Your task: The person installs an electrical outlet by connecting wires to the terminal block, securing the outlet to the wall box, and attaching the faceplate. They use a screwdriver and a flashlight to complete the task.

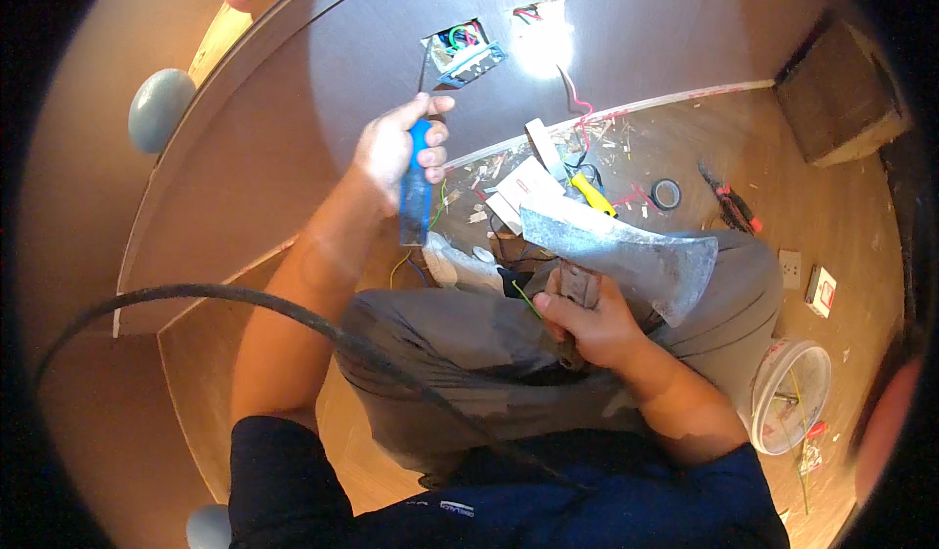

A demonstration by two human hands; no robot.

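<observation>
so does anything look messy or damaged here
Yes: the rectangular wall opening gapes with coloured wires spilling out, and scraps and wire offcuts litter the wooden floor below it. The left hand grips a blue-handled chisel.

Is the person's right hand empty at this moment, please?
No, the right hand grips the handle of a grey hatchet.

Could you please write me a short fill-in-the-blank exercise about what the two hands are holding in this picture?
1. The left hand grips a tool with a ____ handle.
2. The right hand holds a hatchet by its ____.
3. The wall box with coloured wires sits ____ the left hand in the picture.
4. The white bucket stands on the person's ____ side.

Missing words: blue; handle; above; right
</observation>
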